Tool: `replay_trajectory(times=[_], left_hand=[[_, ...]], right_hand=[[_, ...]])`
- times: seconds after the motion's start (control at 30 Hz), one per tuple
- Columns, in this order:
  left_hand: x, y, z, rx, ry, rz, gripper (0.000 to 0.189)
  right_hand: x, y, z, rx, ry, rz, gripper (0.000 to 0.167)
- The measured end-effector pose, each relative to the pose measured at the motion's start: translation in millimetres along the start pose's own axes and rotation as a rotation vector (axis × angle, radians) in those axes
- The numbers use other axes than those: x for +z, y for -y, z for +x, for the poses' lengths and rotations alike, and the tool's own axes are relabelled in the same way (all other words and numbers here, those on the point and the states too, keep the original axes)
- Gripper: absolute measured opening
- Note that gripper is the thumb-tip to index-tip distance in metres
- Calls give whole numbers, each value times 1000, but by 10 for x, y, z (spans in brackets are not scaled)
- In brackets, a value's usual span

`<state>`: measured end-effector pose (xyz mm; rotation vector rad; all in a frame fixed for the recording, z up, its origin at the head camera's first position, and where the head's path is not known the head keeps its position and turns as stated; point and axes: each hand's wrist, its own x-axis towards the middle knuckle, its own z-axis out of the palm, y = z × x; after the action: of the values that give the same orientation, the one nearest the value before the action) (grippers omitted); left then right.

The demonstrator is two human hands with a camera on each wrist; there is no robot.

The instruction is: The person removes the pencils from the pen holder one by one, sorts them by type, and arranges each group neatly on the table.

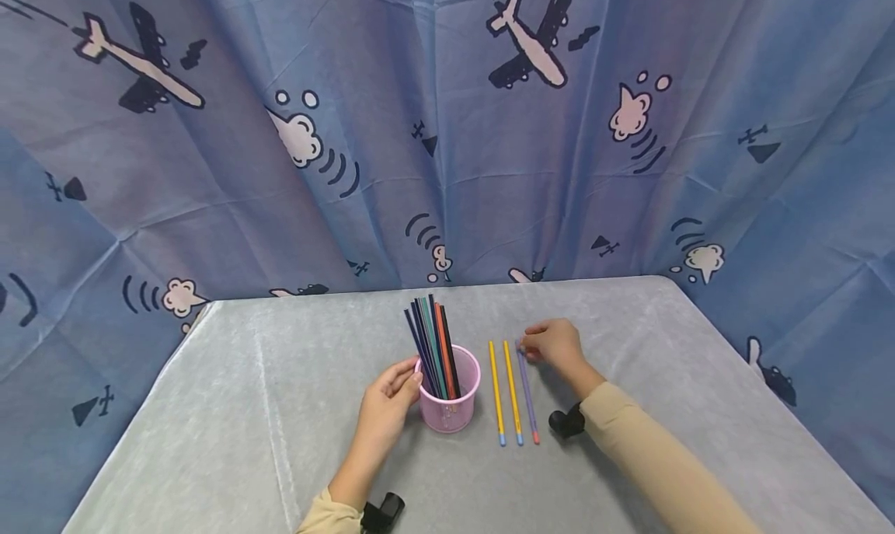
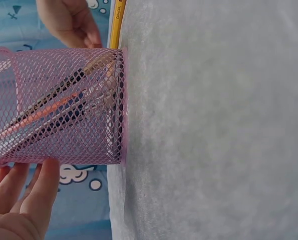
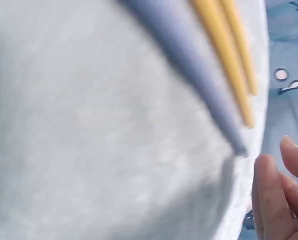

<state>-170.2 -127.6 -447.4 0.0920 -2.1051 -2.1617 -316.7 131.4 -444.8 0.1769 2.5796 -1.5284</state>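
Note:
A pink mesh cup (image 1: 449, 400) (image 2: 63, 105) stands mid-table with several dark, teal and orange pencils (image 1: 433, 340) upright in it. My left hand (image 1: 409, 378) (image 2: 23, 195) lies against the cup's left side, fingers fairly straight. To the right of the cup lie two yellow pencils (image 1: 505, 394) (image 3: 224, 55) and a purple pencil (image 1: 527, 394) (image 3: 189, 55), side by side. My right hand (image 1: 529, 349) sits at the purple pencil's far end with loosely curled fingers (image 3: 271, 200). In the right wrist view a small gap separates them from the pencil's tip.
The grey cloth-covered table (image 1: 280, 410) runs back to a blue curtain (image 1: 447, 130) printed with planes and clouds. Black wrist mounts (image 1: 568, 423) sit on both forearms. The table's edges are near at left and right.

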Motion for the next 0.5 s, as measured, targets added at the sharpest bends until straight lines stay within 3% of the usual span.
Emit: replay_trajectory(times=[0.13,0.3,0.5], left_hand=[[7,-4,-5,3,-3,1,40],[14,2,-4,2,-8,3,39],[12,14,-1,7,-13,8,39]], right_hand=[[-7,116,-64,-40,14,63,34],[49,270,-179,-82,49,63,32],[160,429,-293,-109,127,129,34]])
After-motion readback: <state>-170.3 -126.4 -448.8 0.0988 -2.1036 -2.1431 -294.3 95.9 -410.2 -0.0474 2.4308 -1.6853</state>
